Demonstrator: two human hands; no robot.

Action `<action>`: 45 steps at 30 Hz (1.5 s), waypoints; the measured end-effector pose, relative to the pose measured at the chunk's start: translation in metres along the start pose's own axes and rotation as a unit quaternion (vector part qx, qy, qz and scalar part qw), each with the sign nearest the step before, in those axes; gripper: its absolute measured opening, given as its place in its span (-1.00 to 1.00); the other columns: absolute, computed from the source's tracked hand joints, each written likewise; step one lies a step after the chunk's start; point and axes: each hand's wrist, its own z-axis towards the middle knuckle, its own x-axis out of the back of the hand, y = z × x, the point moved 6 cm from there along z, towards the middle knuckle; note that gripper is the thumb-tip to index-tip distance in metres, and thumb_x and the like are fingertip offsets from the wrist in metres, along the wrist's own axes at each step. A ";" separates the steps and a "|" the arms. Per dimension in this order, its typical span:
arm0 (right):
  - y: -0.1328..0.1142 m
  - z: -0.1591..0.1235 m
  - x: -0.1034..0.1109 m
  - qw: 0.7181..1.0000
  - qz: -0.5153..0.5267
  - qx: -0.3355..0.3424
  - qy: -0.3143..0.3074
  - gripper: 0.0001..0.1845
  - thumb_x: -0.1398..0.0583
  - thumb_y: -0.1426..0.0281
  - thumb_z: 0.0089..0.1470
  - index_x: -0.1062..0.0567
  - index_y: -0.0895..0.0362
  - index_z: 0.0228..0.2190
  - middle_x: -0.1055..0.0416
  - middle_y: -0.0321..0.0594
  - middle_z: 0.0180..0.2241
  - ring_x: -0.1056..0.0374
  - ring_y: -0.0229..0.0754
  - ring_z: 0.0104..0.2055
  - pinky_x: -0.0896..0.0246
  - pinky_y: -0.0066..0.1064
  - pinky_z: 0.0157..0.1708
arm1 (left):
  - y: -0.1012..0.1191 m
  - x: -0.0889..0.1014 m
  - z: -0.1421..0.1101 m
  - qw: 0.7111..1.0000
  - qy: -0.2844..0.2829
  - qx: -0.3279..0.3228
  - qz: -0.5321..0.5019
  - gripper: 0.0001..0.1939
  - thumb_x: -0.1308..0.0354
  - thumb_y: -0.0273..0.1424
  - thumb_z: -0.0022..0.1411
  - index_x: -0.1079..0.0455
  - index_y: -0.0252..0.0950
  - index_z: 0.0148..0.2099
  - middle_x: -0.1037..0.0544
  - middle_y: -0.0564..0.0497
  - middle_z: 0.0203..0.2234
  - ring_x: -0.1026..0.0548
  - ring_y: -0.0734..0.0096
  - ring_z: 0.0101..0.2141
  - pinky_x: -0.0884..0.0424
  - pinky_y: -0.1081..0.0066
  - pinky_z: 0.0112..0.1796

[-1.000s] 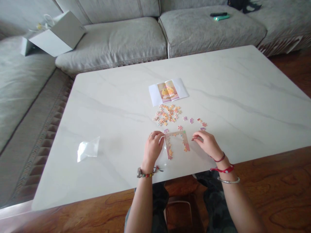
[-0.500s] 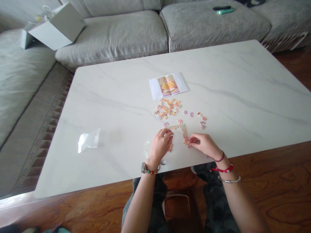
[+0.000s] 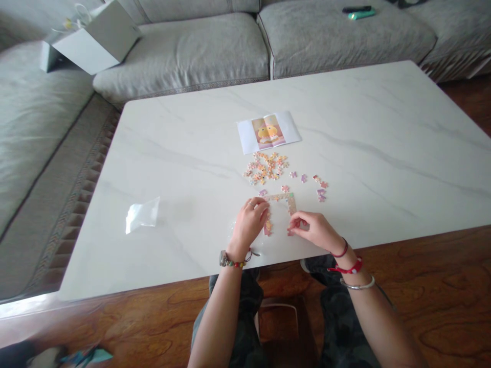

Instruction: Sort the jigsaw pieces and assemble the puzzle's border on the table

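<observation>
My right hand has thumb and forefinger closed on a pink puzzle piece at the lower end of the right strip of a partly joined jigsaw border. The border has a top strip and two sides, with a gap at the bottom. Over its left side lies my left hand, fingers curled together; what they hold, if anything, is hidden. Beyond the border sits a heap of loose puzzle pieces. A few purple and pink pieces lie apart to the right.
A folded picture sheet lies behind the heap on the white marbled table. To the left is a clear plastic bag. A grey sofa stands beyond, with a white box on it.
My right hand has moved left and down to the border's right strip with the piece. My left hand has shifted over the border's left side. The view has tilted slightly downward.
</observation>
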 end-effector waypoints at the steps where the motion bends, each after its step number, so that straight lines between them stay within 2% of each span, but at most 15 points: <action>1: -0.004 0.001 -0.005 1.000 -0.001 0.009 -0.006 -0.91 -0.19 0.42 -0.08 -0.36 0.12 -0.43 -0.43 -0.30 -0.46 -0.35 -0.31 -0.43 -0.25 -0.48 -0.37 | -0.001 0.000 0.000 1.000 0.000 0.000 0.000 -0.86 0.01 -0.49 0.16 -0.34 -0.27 -0.23 -0.39 -0.04 -0.26 -0.37 0.39 -0.24 -0.36 0.34 -0.19; 6: -0.020 0.008 -0.028 0.997 -0.057 0.053 -0.007 -0.86 -0.23 0.49 -0.12 -0.35 0.13 -0.45 -0.41 -0.31 -0.48 -0.32 -0.29 -0.40 -0.19 -0.41 -0.29 | -0.006 0.002 -0.003 1.000 0.004 0.009 0.000 -0.84 0.03 -0.49 0.17 -0.34 -0.26 -0.23 -0.39 -0.04 -0.27 -0.37 0.39 -0.24 -0.36 0.35 -0.20; 13: -0.023 0.015 -0.050 0.992 -0.094 0.077 -0.026 -0.82 -0.25 0.53 -0.16 -0.37 0.12 -0.45 -0.42 -0.31 -0.47 -0.31 -0.27 -0.40 -0.14 -0.39 -0.29 | -0.011 0.007 -0.007 1.000 0.000 0.019 0.005 -0.84 0.04 -0.51 0.17 -0.34 -0.27 -0.23 -0.40 -0.04 -0.27 -0.37 0.38 -0.24 -0.35 0.34 -0.19; 21: -0.025 0.016 -0.050 0.993 -0.091 0.074 -0.025 -0.88 -0.25 0.48 -0.13 -0.37 0.13 -0.49 -0.40 -0.31 -0.50 -0.31 -0.26 -0.41 -0.15 -0.39 -0.31 | -0.017 0.012 -0.011 1.000 0.000 0.020 0.003 -0.84 0.04 -0.51 0.16 -0.34 -0.26 -0.24 -0.40 -0.03 -0.29 -0.37 0.39 -0.26 -0.35 0.35 -0.21; 24: -0.023 0.014 -0.049 0.997 -0.051 0.059 -0.022 -0.93 -0.21 0.48 -0.08 -0.38 0.12 -0.48 -0.42 -0.30 -0.49 -0.33 -0.27 -0.40 -0.19 -0.39 -0.30 | -0.017 0.014 -0.012 1.000 0.002 0.022 0.006 -0.84 0.04 -0.51 0.16 -0.35 -0.27 -0.26 -0.40 -0.03 -0.29 -0.37 0.39 -0.26 -0.35 0.35 -0.21; 28: -0.023 0.013 -0.044 0.999 0.025 0.028 0.011 -0.96 -0.18 0.49 -0.08 -0.39 0.13 -0.48 -0.39 -0.29 -0.49 -0.33 -0.30 -0.45 -0.27 -0.46 -0.41 | -0.017 0.014 -0.013 1.000 0.002 0.023 -0.001 -0.84 0.05 -0.49 0.18 -0.35 -0.28 -0.23 -0.40 -0.04 -0.27 -0.37 0.39 -0.24 -0.35 0.35 -0.20; 33: -0.014 0.012 -0.040 0.994 0.104 -0.007 0.031 -0.75 -0.10 0.52 -0.05 -0.46 0.09 -0.28 -0.33 -0.19 -0.25 -0.37 -0.29 -0.34 -0.37 -0.44 -0.36 | -0.019 0.015 -0.015 1.000 0.011 0.022 -0.017 -0.84 0.04 -0.47 0.18 -0.35 -0.27 -0.24 -0.40 -0.04 -0.28 -0.38 0.39 -0.25 -0.35 0.35 -0.20; 36: -0.007 0.009 -0.040 0.993 0.102 -0.024 0.046 -0.82 -0.13 0.50 -0.06 -0.49 0.11 -0.37 -0.32 -0.17 -0.23 -0.37 -0.27 -0.33 -0.39 -0.41 -0.34 | -0.021 0.015 -0.016 0.999 0.009 0.027 -0.020 -0.83 0.04 -0.47 0.18 -0.36 -0.27 -0.23 -0.40 -0.04 -0.29 -0.38 0.40 -0.26 -0.35 0.35 -0.21; 39: -0.003 0.006 -0.043 0.994 0.087 -0.038 0.051 -0.92 -0.18 0.46 -0.09 -0.48 0.14 -0.45 -0.32 -0.19 -0.29 -0.37 -0.30 -0.41 -0.39 -0.44 -0.39 | -0.021 0.014 -0.017 0.999 -0.011 0.020 -0.027 -0.83 0.04 -0.47 0.18 -0.36 -0.26 -0.22 -0.39 -0.04 -0.27 -0.38 0.40 -0.25 -0.35 0.35 -0.20; 42: -0.008 0.003 -0.047 0.998 0.030 -0.012 0.045 -0.95 -0.19 0.44 -0.09 -0.46 0.13 -0.47 -0.34 -0.20 -0.35 -0.34 -0.29 -0.42 -0.36 -0.44 -0.41 | -0.018 0.012 -0.019 0.998 -0.040 -0.006 -0.045 -0.81 0.03 -0.48 0.17 -0.36 -0.24 -0.19 -0.39 -0.03 -0.25 -0.37 0.39 -0.22 -0.34 0.34 -0.17; 45: -0.013 0.001 -0.050 0.998 -0.035 0.026 0.049 -0.96 -0.20 0.44 -0.09 -0.46 0.12 -0.46 -0.34 -0.20 -0.37 -0.33 -0.24 -0.35 -0.32 -0.38 -0.34 | -0.013 0.012 -0.021 0.996 -0.060 -0.030 -0.063 -0.79 0.00 -0.48 0.15 -0.36 -0.20 -0.16 -0.40 -0.01 -0.23 -0.35 0.37 -0.18 -0.32 0.32 -0.15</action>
